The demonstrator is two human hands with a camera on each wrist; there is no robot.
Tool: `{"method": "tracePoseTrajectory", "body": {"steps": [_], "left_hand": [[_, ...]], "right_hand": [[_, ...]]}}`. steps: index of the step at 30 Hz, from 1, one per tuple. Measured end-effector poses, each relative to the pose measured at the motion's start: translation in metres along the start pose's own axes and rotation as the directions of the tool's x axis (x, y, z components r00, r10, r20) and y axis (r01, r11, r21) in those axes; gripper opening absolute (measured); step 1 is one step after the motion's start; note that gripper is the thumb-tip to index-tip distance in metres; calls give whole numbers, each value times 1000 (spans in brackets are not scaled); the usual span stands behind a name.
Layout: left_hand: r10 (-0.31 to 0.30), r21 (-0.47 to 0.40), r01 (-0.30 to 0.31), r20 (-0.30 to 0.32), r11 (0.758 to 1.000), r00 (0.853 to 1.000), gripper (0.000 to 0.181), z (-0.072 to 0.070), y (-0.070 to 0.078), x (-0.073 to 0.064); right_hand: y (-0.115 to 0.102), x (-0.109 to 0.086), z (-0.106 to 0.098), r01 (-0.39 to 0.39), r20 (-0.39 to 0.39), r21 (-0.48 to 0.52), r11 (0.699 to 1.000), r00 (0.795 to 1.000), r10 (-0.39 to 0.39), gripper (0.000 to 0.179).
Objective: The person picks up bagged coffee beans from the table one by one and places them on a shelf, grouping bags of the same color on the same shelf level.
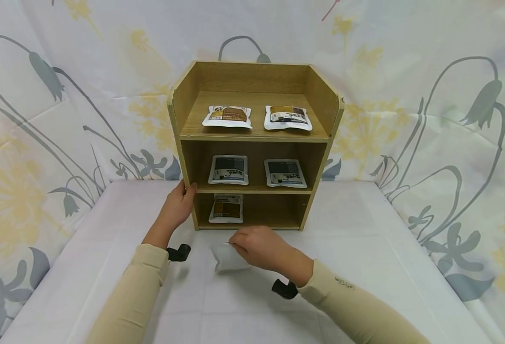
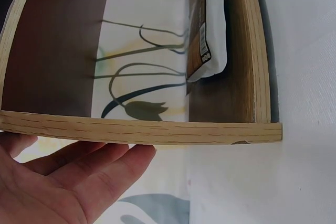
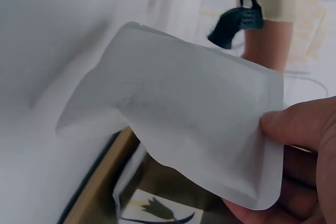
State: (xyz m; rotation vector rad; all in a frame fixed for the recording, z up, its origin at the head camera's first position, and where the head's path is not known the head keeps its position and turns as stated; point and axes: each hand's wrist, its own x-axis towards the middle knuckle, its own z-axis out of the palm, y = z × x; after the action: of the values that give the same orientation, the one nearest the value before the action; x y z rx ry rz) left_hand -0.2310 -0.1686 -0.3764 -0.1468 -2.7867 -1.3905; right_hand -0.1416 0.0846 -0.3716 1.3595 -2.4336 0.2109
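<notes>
A small wooden shelf (image 1: 254, 138) with three levels stands on the white cloth. My left hand (image 1: 179, 205) rests against its left side panel, fingers on the outer face in the left wrist view. In front of the bottom level, my right hand (image 1: 261, 248) pinches a white pouch (image 1: 230, 258) by one edge between thumb and fingers. The right wrist view shows the plain side of that pouch (image 3: 178, 103), with no print visible. One brown-labelled pouch (image 1: 226, 209) lies at the left of the bottom level.
On the middle level lie two dark-labelled pouches, one left (image 1: 228, 170) and one right (image 1: 285, 173). The top level bears two more pouches, left (image 1: 227, 117) and right (image 1: 288, 118). A flower-printed cloth (image 1: 106, 95) hangs behind and at both sides.
</notes>
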Motion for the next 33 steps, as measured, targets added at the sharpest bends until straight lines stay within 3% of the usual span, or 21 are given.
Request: {"method": "tracePoseTrajectory", "body": {"steps": [9,18,33], "left_hand": [[1,-1,-1,1,1000,1000,72,1,-1,1],[1,-10,-1,8,1000,1000,73,0,-1,0],[-2,2,2,-12,1000,1000,73,2,-2,0]], "right_hand": [[7,-3,-19,-76,51,81,994,996,72,15],[20,-4,-29,-125,60,63,990,991,122,16],[44,-11,-43,-145,-22,6,989,989,145,13]]}}
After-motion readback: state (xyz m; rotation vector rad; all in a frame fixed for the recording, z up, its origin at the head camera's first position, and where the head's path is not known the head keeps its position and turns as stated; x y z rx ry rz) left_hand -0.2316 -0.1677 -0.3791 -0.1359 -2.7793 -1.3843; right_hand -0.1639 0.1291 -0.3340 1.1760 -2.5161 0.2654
